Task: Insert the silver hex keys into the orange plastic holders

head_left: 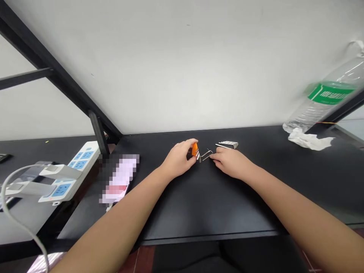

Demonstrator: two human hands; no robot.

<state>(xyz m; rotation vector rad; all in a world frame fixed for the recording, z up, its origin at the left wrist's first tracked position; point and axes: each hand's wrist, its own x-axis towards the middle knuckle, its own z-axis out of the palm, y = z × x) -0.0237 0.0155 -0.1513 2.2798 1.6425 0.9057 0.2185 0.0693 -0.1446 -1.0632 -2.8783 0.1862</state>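
Observation:
My left hand (179,157) is closed around an orange hex key holder (195,149), with several metal hex keys (198,154) sticking out of its right side. The palm hides part of the holder. Just to the right, my right hand (231,162) rests low over the black tabletop with its fingers drawn together. Its fingertips pinch the end of a small L-shaped hex key (207,154) lying between the two hands. Behind the right hand lie several more silver hex keys (229,143), side by side; a longer one (222,146) passes close by the knuckles.
A clear plastic bottle with a green label (331,93) leans at the back right, beside a crumpled white tissue (309,139). At left are a blurred-out phone (121,180) and a white power strip (72,170) with plugs and a cable. A white wall borders the black table (204,212).

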